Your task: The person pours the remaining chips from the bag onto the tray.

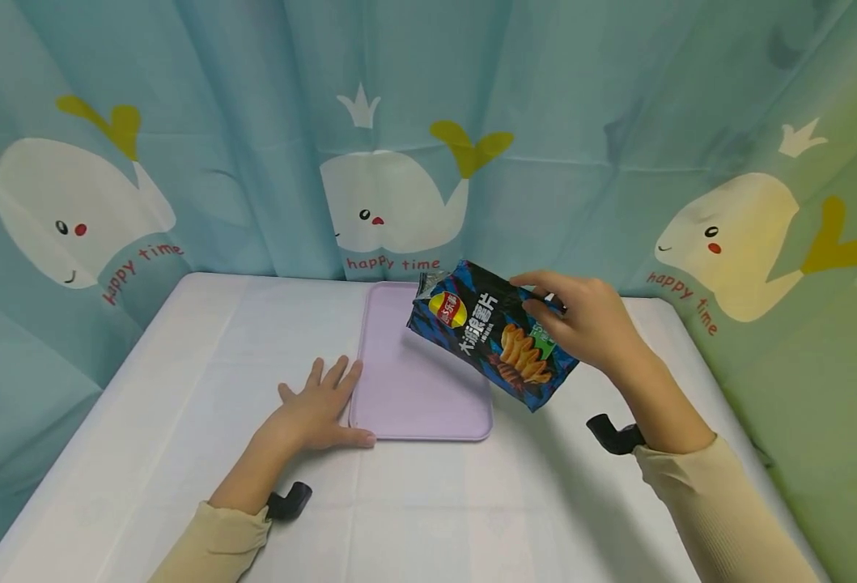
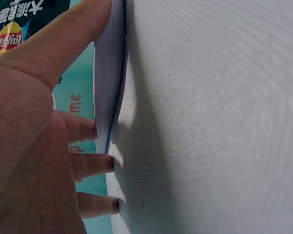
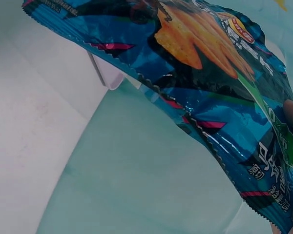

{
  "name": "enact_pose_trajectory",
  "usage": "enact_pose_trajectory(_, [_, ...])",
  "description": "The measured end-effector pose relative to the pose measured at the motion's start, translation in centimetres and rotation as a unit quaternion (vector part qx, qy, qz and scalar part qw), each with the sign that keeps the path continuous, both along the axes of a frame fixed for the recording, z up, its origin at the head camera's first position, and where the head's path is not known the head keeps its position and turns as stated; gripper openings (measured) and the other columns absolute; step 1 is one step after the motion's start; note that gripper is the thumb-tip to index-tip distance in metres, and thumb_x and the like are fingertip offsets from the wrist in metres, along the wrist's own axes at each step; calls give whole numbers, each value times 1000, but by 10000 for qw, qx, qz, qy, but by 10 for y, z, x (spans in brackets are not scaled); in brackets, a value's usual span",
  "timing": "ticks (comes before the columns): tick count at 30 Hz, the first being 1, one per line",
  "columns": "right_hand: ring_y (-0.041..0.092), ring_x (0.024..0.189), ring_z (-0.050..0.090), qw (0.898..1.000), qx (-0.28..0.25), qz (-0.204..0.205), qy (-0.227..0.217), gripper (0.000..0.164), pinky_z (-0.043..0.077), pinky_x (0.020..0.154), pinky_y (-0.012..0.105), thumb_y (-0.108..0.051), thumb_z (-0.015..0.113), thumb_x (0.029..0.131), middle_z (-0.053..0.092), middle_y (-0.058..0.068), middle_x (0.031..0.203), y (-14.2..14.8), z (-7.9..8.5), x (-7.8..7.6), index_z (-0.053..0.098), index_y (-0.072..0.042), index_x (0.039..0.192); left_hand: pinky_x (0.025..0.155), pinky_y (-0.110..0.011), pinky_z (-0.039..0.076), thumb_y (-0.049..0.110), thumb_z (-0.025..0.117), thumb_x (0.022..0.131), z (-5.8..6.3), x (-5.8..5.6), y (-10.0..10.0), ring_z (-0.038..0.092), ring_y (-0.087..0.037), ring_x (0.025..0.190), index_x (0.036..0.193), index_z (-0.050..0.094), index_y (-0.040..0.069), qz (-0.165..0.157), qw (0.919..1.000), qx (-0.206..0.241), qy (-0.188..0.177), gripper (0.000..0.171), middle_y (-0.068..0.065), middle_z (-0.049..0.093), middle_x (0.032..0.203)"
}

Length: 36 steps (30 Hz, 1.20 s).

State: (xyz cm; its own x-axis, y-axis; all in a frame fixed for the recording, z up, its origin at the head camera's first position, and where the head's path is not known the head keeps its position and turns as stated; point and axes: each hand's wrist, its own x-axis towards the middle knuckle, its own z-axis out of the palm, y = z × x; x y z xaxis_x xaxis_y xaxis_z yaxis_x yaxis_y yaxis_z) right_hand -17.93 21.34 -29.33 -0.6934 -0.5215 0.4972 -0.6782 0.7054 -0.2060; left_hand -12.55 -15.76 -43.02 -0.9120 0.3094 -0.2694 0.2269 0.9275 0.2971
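Note:
A dark blue bag of potato chips [image 1: 490, 328] hangs tilted above the right part of a lilac tray [image 1: 417, 405]. My right hand [image 1: 581, 320] grips the bag by its right edge, thumb on the printed front. In the right wrist view the chip bag [image 3: 195, 73] fills the upper part, with only a bit of that hand at the right edge. With fingers spread, my left hand [image 1: 319, 413] rests at the tray's left edge, the thumb by its near left corner. The left wrist view shows the left hand [image 2: 34, 131] against the side of the tray [image 2: 110, 73].
The tray lies on a white-covered table [image 1: 202, 389]. A blue-green curtain [image 1: 253, 121] printed with whales hangs close behind the table and along both sides. A black wrist mount [image 1: 613, 435] sticks out from the right wrist, another black mount [image 1: 290, 502] from the left.

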Motion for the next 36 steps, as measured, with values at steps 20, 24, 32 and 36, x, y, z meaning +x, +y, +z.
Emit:
enact_pose_trajectory(20, [8,51,51,9914,1120,23,-679,30,37,47,30,-18,68,95,76,0,95,-20,22,-5,68,-28,123,92,-90,13,76,71,70,-2,0,-1,9,-56,147,160,20,10,22,10000,-33,11,123,-21,18,165])
enact_pose_trajectory(24, [9,52,50,9890,1271,46,-757,28,38,47,30,-19,69,94,76,-2,91,-27,26,-6,69,-30,120,92,-90,14,76,71,70,-3,0,-1,9,-56,147,160,20,10,31,10000,-48,20,123,-21,18,165])
enact_pose_trajectory(32, [9,45,39,9832,1548,304,-923,27,33,45,29,-15,66,95,59,-6,61,-34,35,-12,72,-28,119,93,-90,12,75,72,71,0,0,-1,8,-55,148,160,19,11,22,10000,-3,-46,122,-20,17,165])
enact_pose_trajectory(36, [9,44,38,9804,1658,375,-996,28,32,44,28,-13,65,96,58,-6,60,-36,40,-14,73,-27,118,93,-89,12,76,71,71,0,-1,0,7,-55,148,160,19,11,29,10000,-22,-54,122,-20,17,165])
